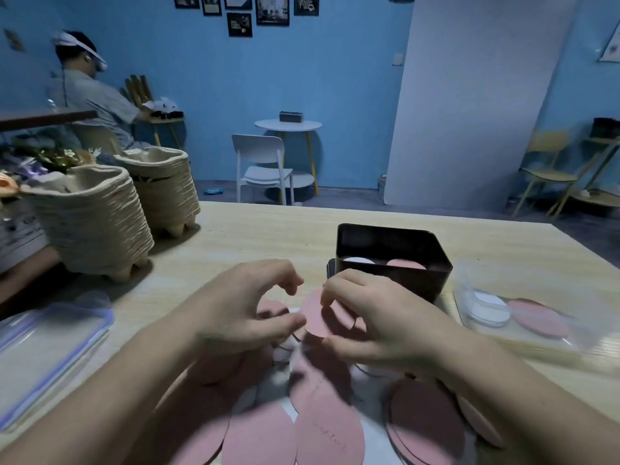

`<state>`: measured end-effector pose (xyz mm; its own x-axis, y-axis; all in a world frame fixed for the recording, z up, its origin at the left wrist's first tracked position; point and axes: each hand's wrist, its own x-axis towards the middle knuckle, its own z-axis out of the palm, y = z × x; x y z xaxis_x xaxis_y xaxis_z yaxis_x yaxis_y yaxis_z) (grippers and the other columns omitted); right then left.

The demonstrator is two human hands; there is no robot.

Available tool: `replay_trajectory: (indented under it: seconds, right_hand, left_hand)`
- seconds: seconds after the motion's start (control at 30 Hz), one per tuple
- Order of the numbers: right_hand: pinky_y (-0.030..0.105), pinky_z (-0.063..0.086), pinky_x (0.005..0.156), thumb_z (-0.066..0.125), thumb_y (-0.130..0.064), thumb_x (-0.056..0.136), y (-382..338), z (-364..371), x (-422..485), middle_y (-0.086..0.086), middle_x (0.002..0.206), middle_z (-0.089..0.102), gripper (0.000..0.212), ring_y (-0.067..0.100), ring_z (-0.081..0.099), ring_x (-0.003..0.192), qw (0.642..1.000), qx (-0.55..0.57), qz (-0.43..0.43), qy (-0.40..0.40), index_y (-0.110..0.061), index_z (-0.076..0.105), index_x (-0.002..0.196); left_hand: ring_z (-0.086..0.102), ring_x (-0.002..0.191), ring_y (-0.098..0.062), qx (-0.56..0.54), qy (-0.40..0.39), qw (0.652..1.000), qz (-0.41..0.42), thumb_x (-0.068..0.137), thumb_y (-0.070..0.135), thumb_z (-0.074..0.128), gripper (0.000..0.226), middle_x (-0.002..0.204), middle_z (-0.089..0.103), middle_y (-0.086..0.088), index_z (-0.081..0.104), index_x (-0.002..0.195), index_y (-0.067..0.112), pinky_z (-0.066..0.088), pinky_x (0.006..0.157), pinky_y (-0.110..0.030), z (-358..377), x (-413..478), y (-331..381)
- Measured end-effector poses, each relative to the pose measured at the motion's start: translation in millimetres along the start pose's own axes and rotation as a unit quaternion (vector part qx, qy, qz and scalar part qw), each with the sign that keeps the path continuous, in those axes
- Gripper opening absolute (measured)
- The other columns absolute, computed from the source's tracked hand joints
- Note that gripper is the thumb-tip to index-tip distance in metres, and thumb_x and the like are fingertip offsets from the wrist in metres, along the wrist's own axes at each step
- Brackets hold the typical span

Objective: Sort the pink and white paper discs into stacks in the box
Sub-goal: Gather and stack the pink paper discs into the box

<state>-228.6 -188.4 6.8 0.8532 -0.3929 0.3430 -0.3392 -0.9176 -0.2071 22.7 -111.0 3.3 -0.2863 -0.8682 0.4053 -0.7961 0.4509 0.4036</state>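
A pile of pink and white paper discs [322, 427] lies on the wooden table near me. Above the pile, my right hand [372, 320] pinches a pink disc [317, 313] between thumb and fingers. My left hand [245, 307] hovers beside it with curled fingers, its thumb tip at the disc's left edge; whether it grips the disc is unclear. Behind my right hand stands the dark box [389, 239]. Inside it lie a white stack [359, 260] on the left and a pink stack [404, 264] on the right.
A clear plastic container [523, 317] at the right holds a white and a pink disc. A clear lid with blue clips [43, 357] lies at the left. Two stacks of pulp trays [94, 226] stand at the back left. Another person sits far behind.
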Motion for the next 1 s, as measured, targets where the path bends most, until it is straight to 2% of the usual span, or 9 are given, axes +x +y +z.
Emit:
replay_trajectory:
  seconds: [0.1,0.2,0.3,0.4,0.53,0.63,0.73,0.83,1.0]
  right_hand:
    - [0.029,0.048,0.084,0.070,-0.051,0.088,2,5,0,-0.013,0.110,0.052,0.034,0.009,0.053,0.097,0.999,0.033,0.006,0.006,-0.029,0.054,0.109]
    - [0.033,0.049,0.095,0.069,-0.054,0.090,7,8,-8,-0.009,0.126,0.056,0.037,0.013,0.057,0.116,0.999,0.041,-0.003,-0.004,-0.028,0.057,0.113]
    - [0.028,0.048,0.099,0.070,-0.057,0.091,13,9,-16,-0.013,0.133,0.054,0.038,0.006,0.055,0.124,0.999,0.051,0.002,0.002,-0.031,0.058,0.117]
    - [0.026,0.047,0.101,0.070,-0.058,0.092,14,11,-19,-0.012,0.135,0.055,0.039,0.001,0.052,0.128,0.998,0.061,0.006,-0.005,-0.030,0.060,0.118]
    - [0.025,0.046,0.103,0.069,-0.061,0.092,12,14,-17,-0.011,0.140,0.053,0.041,0.001,0.051,0.132,0.998,0.051,0.002,-0.022,-0.032,0.060,0.119]
    - [0.024,0.046,0.104,0.067,-0.061,0.092,12,16,-15,-0.008,0.141,0.054,0.041,0.003,0.051,0.133,0.999,0.048,0.002,-0.025,-0.030,0.061,0.118]
    - [0.022,0.045,0.103,0.066,-0.062,0.091,13,17,-15,-0.008,0.142,0.053,0.039,0.001,0.050,0.133,0.999,0.047,0.008,-0.025,-0.031,0.061,0.116]
    - [0.022,0.045,0.103,0.066,-0.062,0.090,15,18,-16,-0.009,0.143,0.053,0.039,0.000,0.050,0.133,0.999,0.045,0.015,-0.024,-0.033,0.061,0.116]
    - [0.022,0.045,0.102,0.066,-0.063,0.090,17,18,-15,-0.010,0.142,0.054,0.039,0.001,0.051,0.131,0.998,0.050,0.017,-0.023,-0.033,0.061,0.116]
  left_hand:
    - [0.064,0.108,-0.005,0.025,0.016,0.998,-0.046,0.088,0.049,0.065,0.024,0.110,0.067,0.020,0.061,0.106,0.034,0.053,0.092,-0.038,-11,-18,-16]
    - [0.060,0.118,-0.004,0.017,0.012,0.996,-0.091,0.083,0.053,0.064,0.037,0.118,0.063,0.024,0.061,0.115,0.037,0.053,0.098,-0.037,-11,-36,-30]
    - [0.058,0.121,-0.003,0.003,-0.007,0.994,-0.107,0.078,0.055,0.065,0.047,0.121,0.062,0.024,0.060,0.122,0.039,0.050,0.103,-0.037,-8,-43,-39]
    - [0.059,0.118,-0.006,-0.004,-0.023,0.995,-0.102,0.079,0.053,0.066,0.046,0.119,0.063,0.020,0.062,0.121,0.036,0.050,0.100,-0.038,-3,-42,-37]
    - [0.057,0.116,-0.003,0.016,-0.017,0.995,-0.096,0.084,0.061,0.063,0.047,0.117,0.063,0.021,0.063,0.121,0.032,0.048,0.098,-0.032,3,-38,-33]
    - [0.058,0.107,-0.002,0.046,-0.013,0.993,-0.106,0.086,0.066,0.055,0.043,0.110,0.062,0.021,0.062,0.115,0.035,0.050,0.093,-0.035,7,-34,-31]
    - [0.056,0.100,-0.002,0.073,-0.006,0.990,-0.122,0.082,0.072,0.054,0.045,0.105,0.061,0.019,0.060,0.109,0.037,0.051,0.089,-0.036,11,-30,-26]
    - [0.054,0.101,-0.003,0.093,-0.009,0.986,-0.137,0.075,0.077,0.057,0.054,0.104,0.060,0.020,0.059,0.112,0.038,0.050,0.090,-0.034,12,-29,-19]
    - [0.056,0.104,-0.004,0.086,-0.011,0.985,-0.152,0.068,0.069,0.065,0.059,0.108,0.061,0.019,0.059,0.118,0.038,0.051,0.092,-0.033,10,-31,-20]
